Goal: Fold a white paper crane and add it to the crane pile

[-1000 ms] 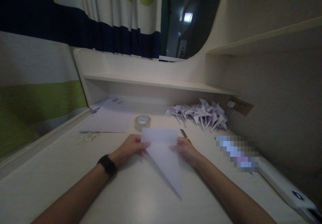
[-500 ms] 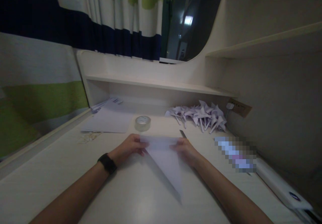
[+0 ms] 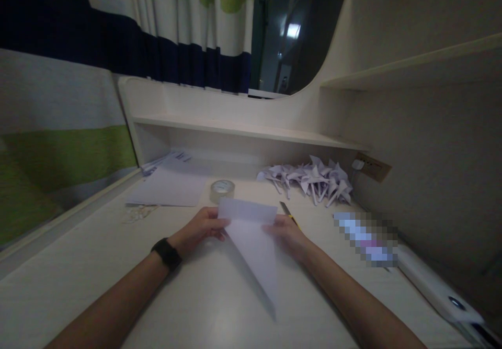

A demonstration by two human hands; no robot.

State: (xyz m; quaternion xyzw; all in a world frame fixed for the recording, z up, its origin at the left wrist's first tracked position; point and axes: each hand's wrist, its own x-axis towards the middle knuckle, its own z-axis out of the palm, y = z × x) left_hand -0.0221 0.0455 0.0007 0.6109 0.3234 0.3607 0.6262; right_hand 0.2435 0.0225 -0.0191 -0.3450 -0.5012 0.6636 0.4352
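— Head view first: where does the folded paper [image 3: 251, 239] lie, taking the tape roll [image 3: 222, 190] as the mark?

— Just nearer the person than the tape roll, on the bench [image 3: 98, 255]. It is a long white triangle, its tip pointing toward the person, with a rectangular strip along its far edge. The left hand [image 3: 200, 228] pinches the strip's left end, fingers closed on the paper; the right hand [image 3: 286, 234] grips the right end the same way.

— What has changed?

— Half a second ago that strip lay pressed down, nearly flat. Now it stands up again from the fold, much as it did a second ago. Judging by this, the person creases the strip back and forth along the triangle's edge, so the fold line looks set but the strip remains attached.

— And around it?

— Right of the tape roll and further back sits a heap of folded paper pinwheels [image 3: 314, 177]. Left of the tape roll lies a stack of plain sheets [image 3: 168, 188]. A yellow-handled cutter [image 3: 289, 214], partly hidden by the right hand, lies right of the tape roll. A black wristband [image 3: 168, 255] sits on the left wrist.
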